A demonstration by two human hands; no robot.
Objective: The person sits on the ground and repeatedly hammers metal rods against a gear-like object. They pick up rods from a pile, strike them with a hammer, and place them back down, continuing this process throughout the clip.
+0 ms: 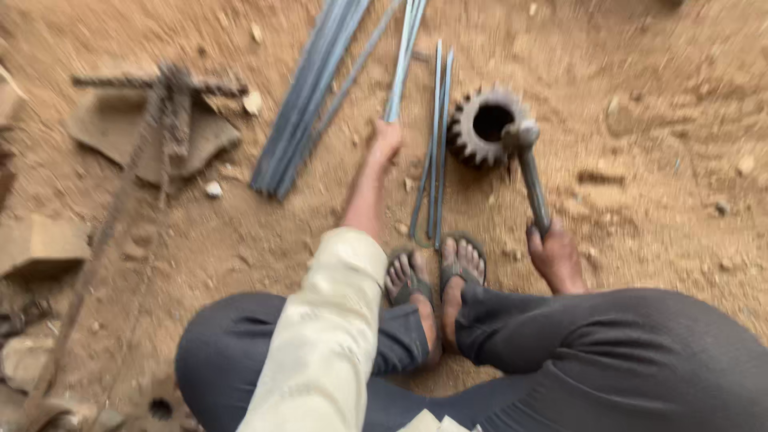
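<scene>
On sandy ground, left hand (386, 138) grips rod (400, 72); right hand (554, 254) clasps hammer (530, 172).

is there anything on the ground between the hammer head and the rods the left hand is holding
Little does. The right hand holds the hammer with its head over the rim of the toothed gear. The left hand grips a thin rod. Between them, bent rods lie on the dirt beside the gear.
</scene>
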